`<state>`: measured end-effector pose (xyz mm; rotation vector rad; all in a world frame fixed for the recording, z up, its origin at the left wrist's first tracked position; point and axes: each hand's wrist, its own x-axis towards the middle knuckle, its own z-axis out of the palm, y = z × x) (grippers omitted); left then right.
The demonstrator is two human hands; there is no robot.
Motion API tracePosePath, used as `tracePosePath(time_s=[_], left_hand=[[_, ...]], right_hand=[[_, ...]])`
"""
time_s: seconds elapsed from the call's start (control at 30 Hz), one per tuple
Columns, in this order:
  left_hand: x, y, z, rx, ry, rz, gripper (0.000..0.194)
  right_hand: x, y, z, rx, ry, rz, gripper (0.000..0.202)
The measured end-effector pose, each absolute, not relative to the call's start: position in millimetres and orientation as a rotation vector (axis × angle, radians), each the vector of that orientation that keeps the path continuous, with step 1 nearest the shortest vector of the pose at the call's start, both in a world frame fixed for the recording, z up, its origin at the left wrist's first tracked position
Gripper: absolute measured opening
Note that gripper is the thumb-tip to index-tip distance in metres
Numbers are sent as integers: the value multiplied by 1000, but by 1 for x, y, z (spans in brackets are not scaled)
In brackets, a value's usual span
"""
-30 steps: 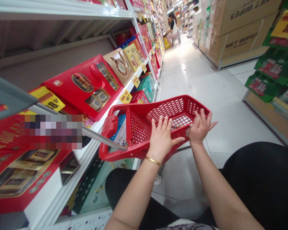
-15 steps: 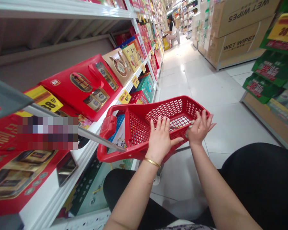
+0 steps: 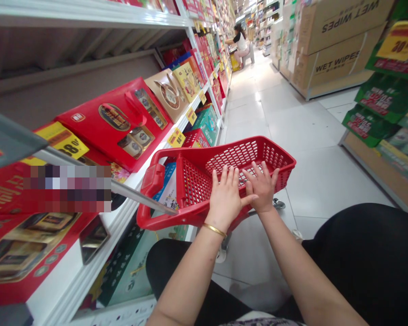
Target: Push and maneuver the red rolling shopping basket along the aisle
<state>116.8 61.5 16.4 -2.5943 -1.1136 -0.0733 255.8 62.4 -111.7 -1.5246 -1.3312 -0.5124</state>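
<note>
A small red plastic shopping cart (image 3: 193, 181) with grid-like walls stands in front of me, beside the shelf. My left hand (image 3: 226, 192), with a gold bracelet at the wrist, lies over its near rim, fingers spread and holding nothing. Right beside it, my right hand (image 3: 262, 186) rests on the same rim with its fingers apart and nothing in them. The tip of my left thumb reaches my right hand. Nothing shows in the visible part of the basket.
Shelves (image 3: 190, 122) with red gift boxes (image 3: 115, 120) line the left. Wet wipes cartons (image 3: 340, 63) and green packs (image 3: 370, 122) stand on the right. A person (image 3: 240, 45) sits farther along the aisle. A metal bar (image 3: 125, 189) crosses the left side.
My right hand has moved left along the cart's rim, from near its far corner to beside my left hand, and its fingers have opened. The seated person's arm now reaches toward the shelf.
</note>
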Motion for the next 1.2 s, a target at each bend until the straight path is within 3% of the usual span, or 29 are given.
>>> tracePosePath(time_s=[0.3, 0.53, 0.83, 1.03, 1.2], left_hand=[[114, 60, 19, -2587, -1067, -90, 92], [111, 62, 19, -2580, -1039, 3, 128], [108, 62, 11, -2572, -1041, -116, 132], [105, 59, 11, -2584, -1076, -159, 126], [105, 57, 10, -2586, -1066, -160, 125]], right_hand=[[267, 61, -92, -1310, -1534, -393, 37], [272, 60, -69, -1503, -1668, -383, 41], [309, 57, -60, -1574, -1473, -227, 48], [287, 46, -21, -1408, -1191, -126, 45], [271, 55, -30, -1381, -1137, -189, 42]])
